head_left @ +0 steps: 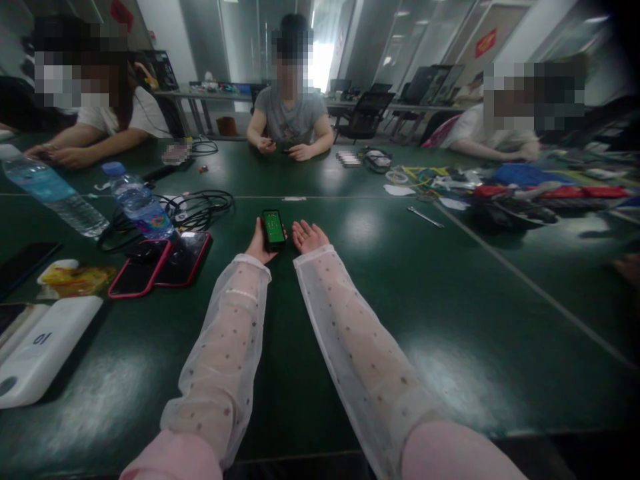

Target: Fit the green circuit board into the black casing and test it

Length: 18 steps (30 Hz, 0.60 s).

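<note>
Left hand (259, 243) grips phone (273, 228).
Right hand (309, 238), holding nothing, lies palm up beside the phone, fingers loosely spread.

Both forearms are extended forward, and the hands are positioned near each other without contact. The bare left hand (259, 244) is held in a gripping pose, with the thumb placed along the left side and fingertips wrapped round to the right. The bare right hand (310, 237) is turned palm up, with its fingers spread slightly and gently curled. The left forearm (225, 353) and right forearm (367, 353) are covered by sheer white, dark-spotted sleeves, and are angled inward toward the hands.
</note>
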{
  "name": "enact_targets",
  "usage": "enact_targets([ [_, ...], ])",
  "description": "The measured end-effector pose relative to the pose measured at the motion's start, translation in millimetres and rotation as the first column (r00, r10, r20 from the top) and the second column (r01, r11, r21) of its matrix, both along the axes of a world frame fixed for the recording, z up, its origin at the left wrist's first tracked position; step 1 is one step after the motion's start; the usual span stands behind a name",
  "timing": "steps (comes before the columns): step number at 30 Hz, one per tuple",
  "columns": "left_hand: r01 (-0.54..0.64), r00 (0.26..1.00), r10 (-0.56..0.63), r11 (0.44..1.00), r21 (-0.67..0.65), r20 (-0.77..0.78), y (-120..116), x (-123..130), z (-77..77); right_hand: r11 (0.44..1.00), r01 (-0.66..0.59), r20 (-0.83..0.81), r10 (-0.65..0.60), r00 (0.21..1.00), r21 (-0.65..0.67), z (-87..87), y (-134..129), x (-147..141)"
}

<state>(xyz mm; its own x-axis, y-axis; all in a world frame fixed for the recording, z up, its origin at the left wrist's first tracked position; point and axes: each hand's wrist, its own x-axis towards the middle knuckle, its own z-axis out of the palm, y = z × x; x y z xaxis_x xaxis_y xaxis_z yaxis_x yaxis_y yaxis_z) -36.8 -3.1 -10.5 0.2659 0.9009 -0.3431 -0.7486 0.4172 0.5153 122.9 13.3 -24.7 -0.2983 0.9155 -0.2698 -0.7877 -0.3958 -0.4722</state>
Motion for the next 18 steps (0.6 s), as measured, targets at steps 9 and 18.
enact_targets([
  [9, -0.012, 1.0, 0.011, 1.0, -0.026, -0.029, -1.5, 0.1, 2.3, 1.0, -0.025, 0.029, 0.025, 0.999, 0.012, 0.8, -0.8, -2.6],
  [18, -0.031, 0.999, 0.03, 0.999, -0.028, -0.042, -4.1, 2.9, 6.8, 1.0, -0.013, 0.101, 0.012, 0.995, 0.009, 3.0, -1.5, -5.8],
])
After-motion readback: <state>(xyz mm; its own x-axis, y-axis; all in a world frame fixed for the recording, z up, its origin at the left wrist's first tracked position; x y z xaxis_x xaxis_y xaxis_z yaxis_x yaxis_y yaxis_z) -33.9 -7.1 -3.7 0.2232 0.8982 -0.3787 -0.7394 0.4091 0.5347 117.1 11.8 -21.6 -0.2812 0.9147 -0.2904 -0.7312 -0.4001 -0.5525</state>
